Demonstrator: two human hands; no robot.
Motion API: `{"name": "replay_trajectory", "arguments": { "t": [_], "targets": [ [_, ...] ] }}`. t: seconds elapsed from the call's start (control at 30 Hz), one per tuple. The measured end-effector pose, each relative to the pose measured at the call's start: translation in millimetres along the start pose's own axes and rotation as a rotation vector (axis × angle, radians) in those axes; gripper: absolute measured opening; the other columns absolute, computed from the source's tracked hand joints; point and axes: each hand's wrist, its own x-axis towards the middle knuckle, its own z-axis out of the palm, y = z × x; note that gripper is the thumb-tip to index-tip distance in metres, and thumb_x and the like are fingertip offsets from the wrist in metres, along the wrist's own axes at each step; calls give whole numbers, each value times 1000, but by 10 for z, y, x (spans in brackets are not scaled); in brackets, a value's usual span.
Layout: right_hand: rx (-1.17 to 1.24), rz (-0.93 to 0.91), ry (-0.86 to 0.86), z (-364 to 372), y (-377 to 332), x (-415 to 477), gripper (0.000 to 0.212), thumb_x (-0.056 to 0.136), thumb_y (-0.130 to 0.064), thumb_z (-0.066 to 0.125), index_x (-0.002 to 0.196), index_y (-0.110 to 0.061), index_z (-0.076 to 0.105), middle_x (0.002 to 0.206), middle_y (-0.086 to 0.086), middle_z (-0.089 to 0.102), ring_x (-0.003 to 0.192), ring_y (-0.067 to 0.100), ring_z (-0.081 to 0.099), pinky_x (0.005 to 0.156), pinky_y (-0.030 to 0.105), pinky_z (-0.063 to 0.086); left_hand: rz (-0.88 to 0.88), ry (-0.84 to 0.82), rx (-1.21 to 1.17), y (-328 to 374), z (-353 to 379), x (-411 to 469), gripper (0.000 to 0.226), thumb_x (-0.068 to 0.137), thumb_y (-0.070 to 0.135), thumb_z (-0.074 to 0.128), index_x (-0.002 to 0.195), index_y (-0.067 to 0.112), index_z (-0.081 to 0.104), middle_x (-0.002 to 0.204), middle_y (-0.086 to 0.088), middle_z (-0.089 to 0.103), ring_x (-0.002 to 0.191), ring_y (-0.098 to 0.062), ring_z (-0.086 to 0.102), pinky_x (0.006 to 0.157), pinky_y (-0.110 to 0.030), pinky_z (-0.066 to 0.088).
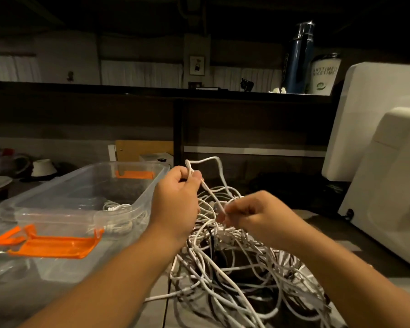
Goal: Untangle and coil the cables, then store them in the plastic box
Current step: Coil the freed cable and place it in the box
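Two hands are seen in the head view, both raised just above a tangle of white cables (234,275) that is spread over the table (155,316) in front of the person. A single white strand (217,162) is pinched between the thumb and curled fingers of the left hand (175,197), and a loop of it is held up above the heap. The right hand (258,216) is kept lower, near the left; its fingers are curled and a strand of the bundle is gripped at their tips, though which cable it is cannot be told. A dark cable (211,240) is mixed into the heap.

To the left, just beside the left forearm, a clear plastic box (57,213) is set open on the table. A coiled white cable (118,207) is lodged in its near right corner. Its lid (52,247), fitted with orange latches, is laid in front of it. On the shelf behind, a blue bottle (298,60) and a white cup (323,74) are stood side by side.
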Motion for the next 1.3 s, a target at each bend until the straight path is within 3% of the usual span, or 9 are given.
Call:
{"name": "replay_trajectory", "arguments": {
  "t": [0.23, 0.4, 0.53, 0.6, 0.7, 0.87, 1.0, 1.2, 1.3],
  "targets": [
    [-281, -147, 25, 27, -37, -32, 35, 82, -58, 65, 102, -34, 80, 103, -20, 54, 100, -5, 45, 86, 23, 45, 72, -31, 38, 30, -21, 21, 34, 104, 33, 47, 90, 5, 59, 51, 3, 35, 42, -10, 29, 41, -21, 25],
    [423, -140, 198, -25, -101, -64, 30, 91, -35, 65, 89, -9, 81, 77, 0, 72, 69, 2, 60, 70, 20, 45, -22, -389, 150, 1, 39, -107, 39, 94, 51, 49, 99, 18, 71, 45, 14, 49, 39, -1, 44, 45, -16, 37],
    [706, -87, 226, -65, -52, -5, 26, 95, -19, 59, 82, -11, 79, 70, 5, 64, 65, 14, 54, 63, 28, 40, -10, -501, 114, -104, 109, -130, 34, 87, 57, 69, 101, 26, 76, 95, -18, 75, 92, -30, 72, 94, -55, 54],
    [819, -83, 200, -45, -76, 4, 22, 88, -20, 60, 87, -9, 78, 72, 4, 64, 64, 13, 55, 59, 25, 40, 3, -466, 68, -75, 99, -129, 28, 93, 45, 67, 97, 19, 76, 72, -8, 74, 68, -15, 70, 72, -37, 61],
    [889, -86, 121, -16, -95, -4, 29, 84, -21, 62, 103, -3, 74, 78, 5, 67, 66, 12, 55, 60, 23, 44, -65, -364, -1, 4, 56, -117, 26, 100, 28, 55, 97, 9, 74, 41, 10, 48, 34, -2, 36, 40, -15, 32],
    [492, -100, 95, 44, -84, -41, 10, 92, -17, 69, 93, -17, 79, 74, 4, 66, 66, 15, 57, 60, 25, 48, -179, -277, -197, 0, -25, -34, 35, 101, 36, 54, 87, 13, 76, 47, -2, 33, 38, -10, 25, 37, -19, 24],
    [179, -308, 395, 93, -37, -29, 12, 92, -14, 71, 93, -25, 73, 74, -3, 68, 63, 13, 60, 57, 27, 46, -242, -307, -347, 70, -39, -43, 36, 101, 32, 54, 94, 2, 72, 41, 1, 31, 34, -8, 22, 38, -20, 17],
    [-43, -237, 62, 104, -80, -71, 12, 89, -38, 70, 91, -29, 77, 86, -9, 68, 73, 16, 64, 64, 35, 55, -152, -282, -345, 123, -40, -65, 39, 91, 44, 54, 105, 14, 73, 44, -1, 36, 38, -11, 28, 45, -24, 31],
    [289, -215, 125, 90, -118, -75, 15, 92, -26, 67, 81, -21, 77, 70, -2, 68, 60, 20, 57, 55, 32, 47, -126, -309, -253, 65, -23, -69, 46, 85, 56, 56, 112, 22, 73, 48, 0, 37, 42, -12, 31, 49, -25, 36]
  ]
}}
